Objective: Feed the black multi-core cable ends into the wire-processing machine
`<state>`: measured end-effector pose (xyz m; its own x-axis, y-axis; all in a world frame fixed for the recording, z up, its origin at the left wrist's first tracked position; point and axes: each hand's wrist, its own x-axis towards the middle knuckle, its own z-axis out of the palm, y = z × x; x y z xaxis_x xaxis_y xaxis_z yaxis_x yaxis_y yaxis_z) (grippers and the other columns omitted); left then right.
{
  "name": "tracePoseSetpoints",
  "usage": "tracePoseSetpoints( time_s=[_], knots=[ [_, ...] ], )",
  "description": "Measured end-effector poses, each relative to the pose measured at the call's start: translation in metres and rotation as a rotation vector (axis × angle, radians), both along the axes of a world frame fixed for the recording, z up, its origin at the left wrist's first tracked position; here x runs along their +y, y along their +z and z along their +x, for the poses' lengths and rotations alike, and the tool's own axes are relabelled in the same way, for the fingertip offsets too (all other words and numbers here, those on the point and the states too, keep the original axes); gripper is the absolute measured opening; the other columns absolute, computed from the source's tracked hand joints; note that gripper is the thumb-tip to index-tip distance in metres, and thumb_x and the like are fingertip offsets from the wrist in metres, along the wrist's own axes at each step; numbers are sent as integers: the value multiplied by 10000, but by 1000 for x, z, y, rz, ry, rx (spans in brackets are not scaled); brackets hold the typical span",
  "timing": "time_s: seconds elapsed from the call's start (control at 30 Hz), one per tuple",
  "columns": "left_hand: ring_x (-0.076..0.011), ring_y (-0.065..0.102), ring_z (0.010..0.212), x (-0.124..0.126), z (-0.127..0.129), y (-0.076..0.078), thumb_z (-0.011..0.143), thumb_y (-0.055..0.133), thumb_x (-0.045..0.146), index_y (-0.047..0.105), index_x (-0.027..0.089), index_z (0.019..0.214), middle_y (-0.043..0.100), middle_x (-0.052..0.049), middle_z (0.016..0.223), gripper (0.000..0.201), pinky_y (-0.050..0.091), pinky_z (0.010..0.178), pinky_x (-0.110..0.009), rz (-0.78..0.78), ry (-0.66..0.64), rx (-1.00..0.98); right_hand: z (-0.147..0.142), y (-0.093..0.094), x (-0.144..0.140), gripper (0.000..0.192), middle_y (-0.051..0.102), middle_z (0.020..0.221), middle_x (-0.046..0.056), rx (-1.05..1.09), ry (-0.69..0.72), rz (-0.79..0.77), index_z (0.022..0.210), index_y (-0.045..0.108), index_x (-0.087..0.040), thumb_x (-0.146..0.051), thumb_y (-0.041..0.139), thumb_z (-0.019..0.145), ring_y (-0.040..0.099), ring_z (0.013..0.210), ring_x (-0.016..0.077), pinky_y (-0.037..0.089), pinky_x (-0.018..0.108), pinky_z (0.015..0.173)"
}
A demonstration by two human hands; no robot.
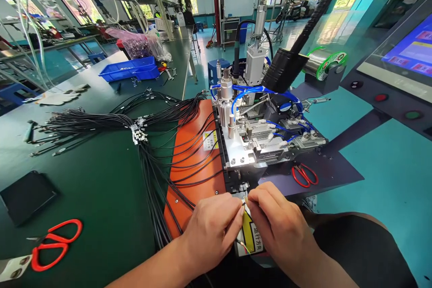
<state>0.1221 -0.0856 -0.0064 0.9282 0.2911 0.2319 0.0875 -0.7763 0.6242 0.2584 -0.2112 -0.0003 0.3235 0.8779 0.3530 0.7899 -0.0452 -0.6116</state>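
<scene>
Left hand (pixel 211 227) and right hand (pixel 278 222), lower centre: fingertips pinched narrow on thin wire (pixel 245 198); wire end points up-frame toward machine (pixel 251 144), long axis near vertical.

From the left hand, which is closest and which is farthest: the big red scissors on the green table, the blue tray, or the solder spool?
Starting from the left hand:
1. Big red scissors, at the left on the green table.
2. Solder spool, up on the right, behind the machine.
3. Blue tray, far back on the left.
</scene>
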Motion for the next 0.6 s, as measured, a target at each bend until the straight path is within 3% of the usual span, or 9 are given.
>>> tracePoseSetpoints(
  time_s=[0.1, 0.23, 0.43, 0.6],
  knots=[
    [-122, 468, 659, 0, -1, -1, 1011, 408, 240, 553, 151, 824, 535, -13, 723, 253, 337, 621, -271, -14, 1, -8, 1, 1, -3, 124, 528, 834, 20, 142, -41, -21, 910, 537, -204, -213, 455, 1002, 530, 701, 131, 422, 270, 627],
    [-112, 477, 643, 1, 0, -2, 1018, 407, 263, 571, 156, 845, 541, -5, 727, 261, 341, 609, -261, -85, 20, 13, 8, -2, -13, 95, 547, 871, 9, 243, -129, -5, 1054, 575, -232, -270, 564, 968, 539, 690, 113, 468, 240, 630],
    [-102, 481, 637, 2, 1, -3, 1019, 408, 264, 557, 161, 830, 533, 4, 723, 262, 342, 603, -253, -91, 30, 12, 10, -5, -16, 259, 561, 995, 39, 200, -24, 92, 1192, 582, -263, -148, 540, 964, 581, 794, 116, 504, 219, 678],
    [-107, 485, 645, 2, 1, -3, 1020, 400, 265, 555, 162, 834, 537, -1, 729, 263, 345, 606, -257, -96, 34, 19, 9, -9, -14, 250, 555, 999, 53, 200, -8, 85, 1171, 609, -254, -138, 535, 962, 597, 793, 122, 509, 222, 660]
  ],
)
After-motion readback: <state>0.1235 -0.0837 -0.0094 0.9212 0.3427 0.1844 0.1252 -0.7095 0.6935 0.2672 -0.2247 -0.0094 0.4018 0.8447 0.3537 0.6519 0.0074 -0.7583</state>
